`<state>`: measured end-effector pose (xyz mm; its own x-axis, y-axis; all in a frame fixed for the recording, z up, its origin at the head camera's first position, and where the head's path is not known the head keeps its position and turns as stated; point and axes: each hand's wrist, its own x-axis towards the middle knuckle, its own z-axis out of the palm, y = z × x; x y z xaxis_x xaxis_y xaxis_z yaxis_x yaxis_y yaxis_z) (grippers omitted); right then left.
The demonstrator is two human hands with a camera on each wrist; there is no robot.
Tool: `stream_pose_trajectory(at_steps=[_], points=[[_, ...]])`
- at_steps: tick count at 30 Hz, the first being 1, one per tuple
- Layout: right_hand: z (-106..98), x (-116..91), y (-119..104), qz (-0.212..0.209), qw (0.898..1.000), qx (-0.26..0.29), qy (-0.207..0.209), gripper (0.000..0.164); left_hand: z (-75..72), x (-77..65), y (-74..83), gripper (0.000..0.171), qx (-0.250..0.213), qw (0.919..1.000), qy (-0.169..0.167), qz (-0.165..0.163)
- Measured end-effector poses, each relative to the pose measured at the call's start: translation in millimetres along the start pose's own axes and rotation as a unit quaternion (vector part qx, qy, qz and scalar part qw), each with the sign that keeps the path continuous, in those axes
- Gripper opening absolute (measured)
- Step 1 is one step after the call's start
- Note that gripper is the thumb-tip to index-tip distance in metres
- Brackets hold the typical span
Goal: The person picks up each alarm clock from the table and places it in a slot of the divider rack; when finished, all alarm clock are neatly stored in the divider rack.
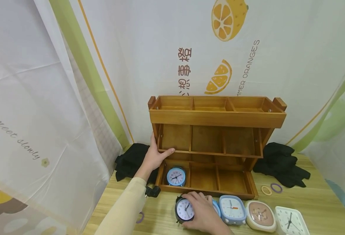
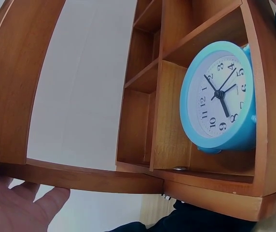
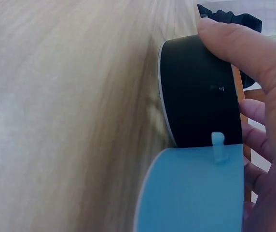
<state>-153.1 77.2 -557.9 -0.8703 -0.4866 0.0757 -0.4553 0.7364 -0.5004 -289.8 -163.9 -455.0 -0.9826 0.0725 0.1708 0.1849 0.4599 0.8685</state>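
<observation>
A tiered wooden box (image 1: pixel 216 118) stands fanned out in three compartmented levels. My left hand (image 1: pixel 154 157) grips the left side of its middle tier, thumb over the front edge. A round blue alarm clock (image 1: pixel 176 176) sits in the bottom tier's left compartment, its dial facing up in the left wrist view. My right hand (image 1: pixel 201 211) holds a round black alarm clock (image 1: pixel 184 209), thumb and fingers on its rim, at the table in front of the box. Beside it, a second round blue clock (image 3: pixel 191 188) is partly hidden by that hand in the head view.
To the right stand a blue square clock (image 1: pixel 232 211), a cream-and-brown clock (image 1: pixel 260 215) and a white square clock (image 1: pixel 291 223). Black cloths (image 1: pixel 281 164) lie at both sides of the box. A yellow ring (image 1: pixel 262 188) and purple ring (image 1: pixel 280 186) lie at right.
</observation>
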Motion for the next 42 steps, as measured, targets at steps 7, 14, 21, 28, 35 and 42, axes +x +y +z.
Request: stream_pose_trajectory(at_steps=[7, 14, 21, 28, 35, 42], points=[[1.6, -1.4, 1.4, -0.004, 1.000, 0.010, 0.008, 0.083, 0.0, -0.9, 0.1, 0.128, 0.008, 1.0000, 0.003, -0.004], [0.1, -2.1, -0.1, -0.011, 1.000, 0.009, 0.025, 0.082, -0.1, 0.0, 0.8, 0.125, 0.004, 0.9999, -0.001, -0.010], [-9.7, -0.9, -6.5, -0.022, 0.998, -0.005, 0.057, 0.083, -0.3, -0.5, 2.1, 0.123, 0.003, 1.0000, 0.001, -0.005], [-19.2, 0.9, -11.8, -0.028, 0.998, 0.008, 0.061, 0.082, -0.3, -1.6, 2.8, 0.126, 0.014, 0.9998, 0.000, -0.011], [-24.3, 0.4, -13.2, -0.030, 0.997, 0.019, 0.065, 0.082, 0.2, -0.7, 1.2, 0.124, 0.010, 0.9999, 0.002, -0.012], [-36.5, 1.3, -11.5, -0.017, 0.996, 0.025, 0.086, 0.081, 0.3, -1.1, 1.7, 0.125, 0.011, 0.9998, -0.001, -0.014]])
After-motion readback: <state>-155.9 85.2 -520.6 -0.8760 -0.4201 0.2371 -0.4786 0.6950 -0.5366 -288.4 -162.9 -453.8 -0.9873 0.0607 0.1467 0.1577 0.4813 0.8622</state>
